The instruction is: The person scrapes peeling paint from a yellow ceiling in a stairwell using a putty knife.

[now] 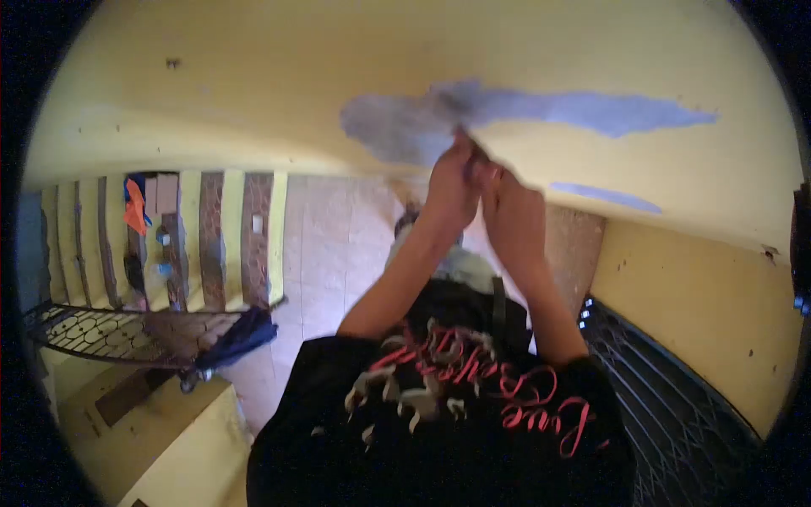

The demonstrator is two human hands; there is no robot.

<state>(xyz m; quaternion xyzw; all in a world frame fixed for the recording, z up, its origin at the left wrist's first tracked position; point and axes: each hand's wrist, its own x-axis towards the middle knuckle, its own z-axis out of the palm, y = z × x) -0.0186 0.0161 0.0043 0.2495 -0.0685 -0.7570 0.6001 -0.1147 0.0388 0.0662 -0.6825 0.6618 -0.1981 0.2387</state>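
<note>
My left hand [454, 182] and my right hand [514, 207] are raised close together before a yellow wall [279, 76]. The fingers of both are closed and meet near the fingertips. Between them shows a small dark, narrow thing [478, 154], mostly hidden, whose kind I cannot make out. Just past the fingertips lies a bare bluish-grey patch [574, 108] in the yellow paint, darker and smudged towards its left part. A smaller bluish strip [604, 196] runs lower on the wall, to the right of my right hand.
Stairs [211, 241] with several steps lie on the left, with an orange cloth [135, 205] and other items on them. A dark cloth [239, 340] hangs over the metal railing [127, 329]. A dark folding metal gate [667, 397] stands at right. Tiled floor [325, 228] lies below.
</note>
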